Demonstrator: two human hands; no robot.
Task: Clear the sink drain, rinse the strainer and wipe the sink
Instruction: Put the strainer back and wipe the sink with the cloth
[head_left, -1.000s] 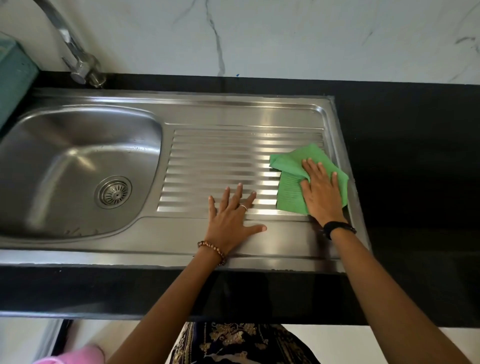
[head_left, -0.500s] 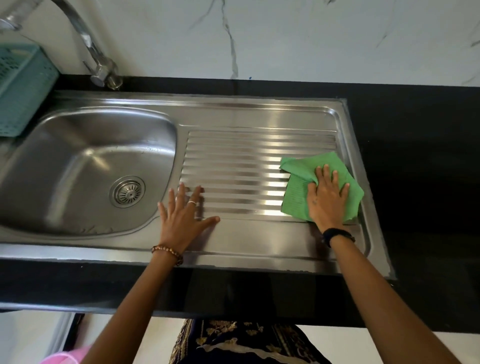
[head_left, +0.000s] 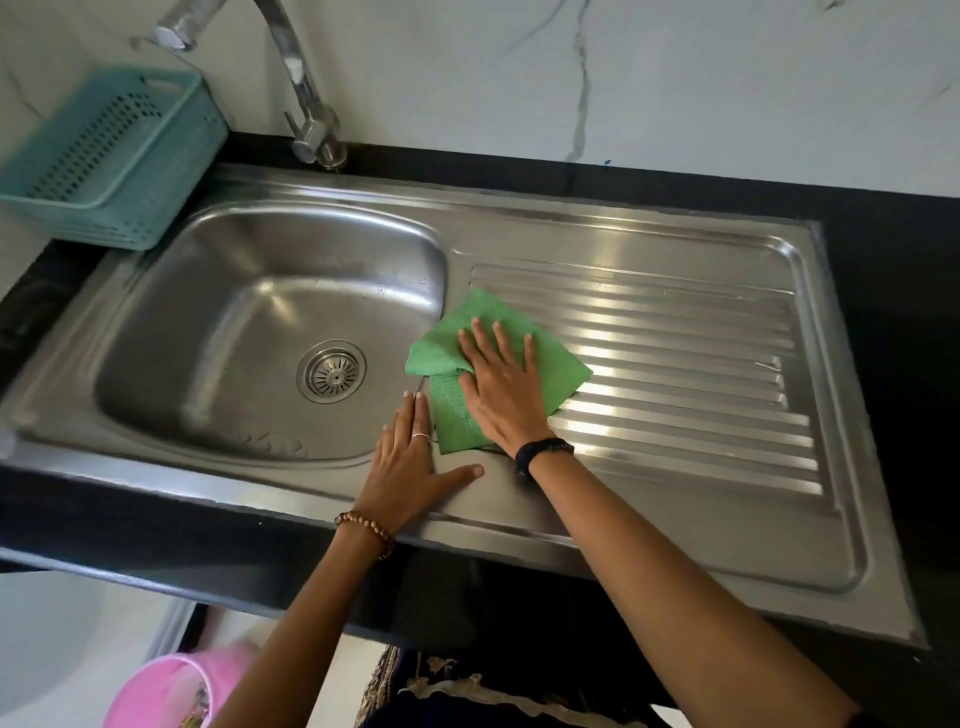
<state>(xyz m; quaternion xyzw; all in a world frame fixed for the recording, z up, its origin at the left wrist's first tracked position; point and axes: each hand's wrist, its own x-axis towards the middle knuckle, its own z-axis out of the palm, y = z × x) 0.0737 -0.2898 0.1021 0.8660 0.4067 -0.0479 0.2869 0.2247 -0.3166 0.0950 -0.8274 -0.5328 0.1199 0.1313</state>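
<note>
A stainless steel sink (head_left: 208, 291) has its round strainer (head_left: 331, 371) seated in the drain at the bowl's bottom. To its right lies the ribbed drainboard (head_left: 675, 353). A green cloth (head_left: 558, 371) lies at the drainboard's left end, one corner overhanging the bowl's edge. My right hand (head_left: 501, 387) presses flat on the cloth with fingers spread, thumb tucked at a fold. My left hand (head_left: 410, 467) rests flat and open on the sink's front rim, just left of the cloth, holding nothing.
A curved chrome faucet (head_left: 306, 104) rises behind the bowl. A teal perforated basket (head_left: 114, 156) stands on the counter at the back left. Black countertop (head_left: 909, 312) surrounds the sink. A pink bin (head_left: 166, 691) sits on the floor at lower left.
My right hand has slid the green cloth leftward across the drainboard, from its right end to the bowl's edge. My left hand has shifted left along the front rim.
</note>
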